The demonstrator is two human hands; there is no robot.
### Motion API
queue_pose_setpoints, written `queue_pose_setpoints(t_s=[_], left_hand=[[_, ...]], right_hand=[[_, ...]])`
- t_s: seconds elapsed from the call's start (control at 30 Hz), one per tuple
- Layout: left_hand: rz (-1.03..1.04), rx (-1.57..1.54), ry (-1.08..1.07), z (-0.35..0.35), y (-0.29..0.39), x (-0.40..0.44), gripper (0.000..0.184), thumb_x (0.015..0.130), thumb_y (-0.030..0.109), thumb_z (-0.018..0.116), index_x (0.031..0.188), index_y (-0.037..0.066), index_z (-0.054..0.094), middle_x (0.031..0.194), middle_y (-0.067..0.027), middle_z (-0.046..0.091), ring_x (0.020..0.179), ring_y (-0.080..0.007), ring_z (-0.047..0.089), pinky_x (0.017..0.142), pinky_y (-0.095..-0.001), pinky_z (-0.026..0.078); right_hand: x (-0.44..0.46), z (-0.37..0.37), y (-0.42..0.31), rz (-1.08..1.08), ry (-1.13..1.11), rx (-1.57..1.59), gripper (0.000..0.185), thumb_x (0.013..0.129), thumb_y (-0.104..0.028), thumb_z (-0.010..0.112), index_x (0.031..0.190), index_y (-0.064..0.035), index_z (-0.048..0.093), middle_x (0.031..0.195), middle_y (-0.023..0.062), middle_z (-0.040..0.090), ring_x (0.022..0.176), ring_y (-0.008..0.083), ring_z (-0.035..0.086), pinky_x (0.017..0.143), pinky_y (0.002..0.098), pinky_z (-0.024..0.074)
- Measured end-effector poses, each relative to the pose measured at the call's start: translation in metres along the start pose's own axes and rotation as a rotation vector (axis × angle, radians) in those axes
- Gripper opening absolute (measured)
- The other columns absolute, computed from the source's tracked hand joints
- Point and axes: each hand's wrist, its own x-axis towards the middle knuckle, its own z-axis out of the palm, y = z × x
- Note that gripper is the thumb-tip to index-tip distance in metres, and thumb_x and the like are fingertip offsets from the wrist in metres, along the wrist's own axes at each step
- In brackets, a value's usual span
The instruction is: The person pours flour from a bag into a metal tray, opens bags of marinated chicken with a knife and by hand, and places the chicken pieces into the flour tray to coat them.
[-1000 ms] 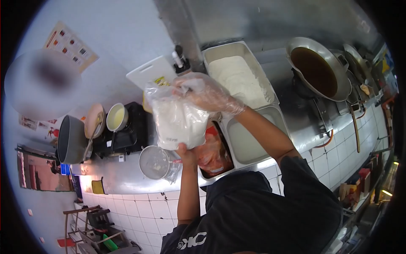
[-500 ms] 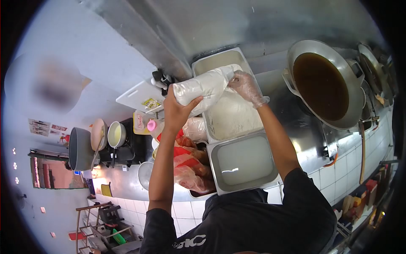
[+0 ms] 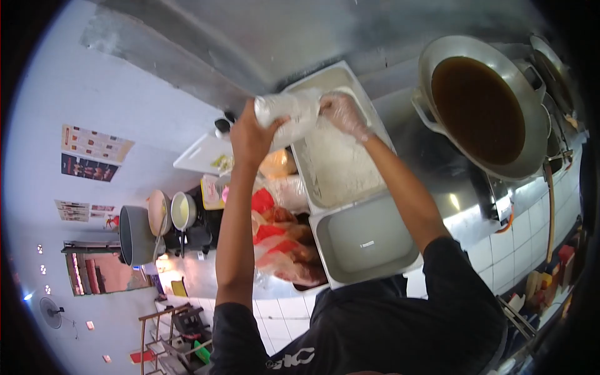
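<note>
A white plastic bag (image 3: 290, 114) is held on its side over the far metal pan (image 3: 328, 78). My left hand (image 3: 252, 136) is bare and wrapped around the bag's left end, with the thumb across its near side. At the bag's right end, my right hand (image 3: 345, 115), in a clear plastic glove, has its fingers closed on the bag's mouth. White flour-like powder (image 3: 340, 167) covers the pan's bottom below the hands. Next to it on the near side, a second metal pan (image 3: 369, 275) contains cloudy liquid (image 3: 364, 240).
A large wok (image 3: 431, 69) of dark brown liquid stands at right. Red-and-clear plastic bags (image 3: 281, 250) of food lie left of the near pan. A white board (image 3: 200, 155), a pale-filled saucepan (image 3: 183, 211) and a grey pot (image 3: 134, 234) are farther left.
Both hands have shifted slightly left relative to the pans, and the bag looks shorter between them. The camera view has turned a little, bringing wall posters into sight.
</note>
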Motion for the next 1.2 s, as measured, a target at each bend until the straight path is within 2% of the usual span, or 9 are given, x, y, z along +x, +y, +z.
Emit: queue_pose_setpoints(t_s=[0.1,0.2,0.33,0.4,0.6,0.7,0.8,1.1,1.2], left_hand=[[0.158,-0.113,0.09,-0.003,-0.013,0.005,0.057,0.073,0.039,0.09,0.107,0.003,0.061,0.095,-0.0198,0.073,0.09,-0.0403,0.071,0.077,-0.0458,0.055],[0.05,-0.064,0.024,0.007,-0.02,0.021,0.061,0.072,0.044,0.089,0.109,0.004,0.062,0.097,-0.0198,0.073,0.091,-0.0397,0.071,0.077,-0.0458,0.055],[0.222,0.012,0.075,0.004,-0.008,0.026,0.062,0.077,0.05,0.083,0.111,0.003,0.062,0.094,-0.0216,0.072,0.088,-0.0406,0.07,0.073,-0.0471,0.055],[0.095,0.037,-0.035,0.011,-0.011,0.032,0.064,0.076,0.051,0.084,0.114,0.004,0.062,0.095,-0.0214,0.073,0.086,-0.0401,0.071,0.072,-0.0471,0.056],[0.207,-0.016,0.024,0.013,-0.004,0.019,0.066,0.076,0.053,0.082,0.116,0.004,0.062,0.097,-0.0211,0.073,0.085,-0.0406,0.071,0.071,-0.0476,0.056],[0.246,0.201,-0.001,0.013,0.011,0.017,0.066,0.076,0.047,0.085,0.117,0.002,0.061,0.094,-0.0212,0.073,0.086,-0.0415,0.071,0.073,-0.0465,0.056],[0.195,-0.111,0.021,0.013,-0.001,0.004,0.066,0.077,0.049,0.083,0.116,0.0,0.061,0.092,-0.0224,0.072,0.084,-0.042,0.07,0.072,-0.0467,0.056],[0.126,-0.015,-0.137,0.024,0.007,-0.038,0.058,0.075,0.044,0.086,0.107,0.002,0.063,0.096,-0.0199,0.072,0.085,-0.0414,0.07,0.071,-0.046,0.056],[0.288,0.047,-0.078,0.016,0.026,-0.061,0.056,0.077,0.044,0.085,0.108,0.003,0.063,0.098,-0.0194,0.072,0.084,-0.0419,0.069,0.071,-0.0472,0.055]], right_hand=[[0.016,0.002,0.005,0.033,0.047,0.0,0.01,0.077,-0.009,0.078,0.083,-0.0025,0.072,0.078,0.0159,0.071,0.069,0.0241,0.068,0.068,0.0367,0.0528],[0.01,0.013,0.014,0.09,-0.026,0.173,0.01,0.078,-0.009,0.075,0.085,-0.0044,0.073,0.08,0.0173,0.071,0.071,0.0291,0.069,0.069,0.0377,0.0531],[0.037,-0.001,0.012,0.017,0.057,-0.129,0.009,0.079,-0.01,0.074,0.086,-0.0041,0.072,0.08,0.0178,0.071,0.072,0.0323,0.069,0.068,0.0392,0.0533],[0.02,0.005,0.02,0.094,0.001,-0.12,0.008,0.078,-0.007,0.071,0.085,-0.0037,0.071,0.079,0.0187,0.07,0.074,0.0335,0.07,0.068,0.0403,0.0533],[0.006,0.021,0.051,0.093,0.13,0.039,0.008,0.078,-0.009,0.069,0.085,-0.0048,0.072,0.08,0.018,0.071,0.072,0.0321,0.069,0.068,0.0396,0.0533],[0.012,-0.005,0.016,-0.005,0.053,-0.206,0.009,0.077,-0.002,0.073,0.086,-0.0044,0.071,0.078,0.0128,0.071,0.071,0.0182,0.065,0.069,0.0336,0.0515],[-0.006,-0.013,0.026,0.061,0.093,-0.035,0.009,0.078,-0.008,0.072,0.087,-0.0054,0.072,0.08,0.0142,0.071,0.072,0.0251,0.067,0.068,0.0373,0.052],[-0.048,-0.035,0.011,0.1,-0.056,-0.013,0.005,0.076,0.0,0.07,0.079,-0.0009,0.066,0.077,0.0154,0.067,0.071,0.0251,0.063,0.069,0.037,0.0494],[-0.062,-0.051,-0.009,0.123,-0.115,-0.077,0.007,0.076,-0.003,0.074,0.08,-0.0012,0.069,0.077,0.0158,0.069,0.072,0.0252,0.068,0.068,0.0363,0.0529]])
